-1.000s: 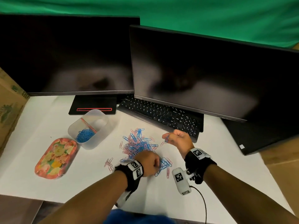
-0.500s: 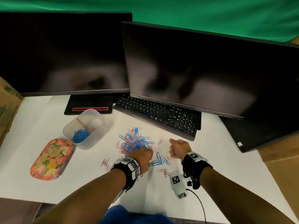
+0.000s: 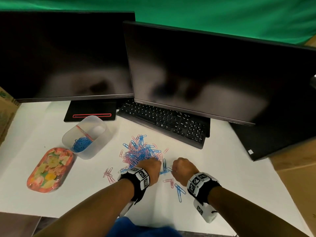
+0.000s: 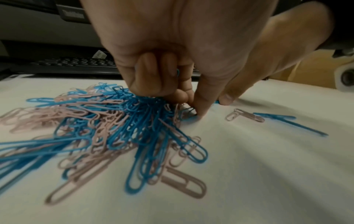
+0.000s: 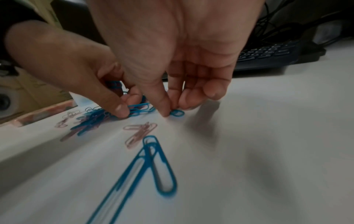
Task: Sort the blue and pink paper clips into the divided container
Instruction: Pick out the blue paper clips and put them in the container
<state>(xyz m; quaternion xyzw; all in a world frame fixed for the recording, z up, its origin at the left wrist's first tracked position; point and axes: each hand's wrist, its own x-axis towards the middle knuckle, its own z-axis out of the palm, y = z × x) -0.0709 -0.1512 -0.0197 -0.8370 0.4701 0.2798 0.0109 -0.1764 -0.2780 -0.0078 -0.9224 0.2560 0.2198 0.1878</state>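
Your right hand (image 3: 182, 169) has come down from above the keyboard (image 3: 164, 122) to the table (image 3: 230, 177), beside your left hand (image 3: 152, 170). The mixed pile of paper clips (image 3: 141, 153) lies mid-table; the divided container (image 3: 85, 136), near its left, holds blue clips in one compartment. Your right hand pinches a blue clip (image 5: 177, 113) against the table. Your left hand grips a bunch of blue clips (image 4: 149, 104) at the pile's edge.

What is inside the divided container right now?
The divided container holds a heap of blue clips in its near compartment, beside the pink divider. The far compartment looks empty; no pink clips show inside.
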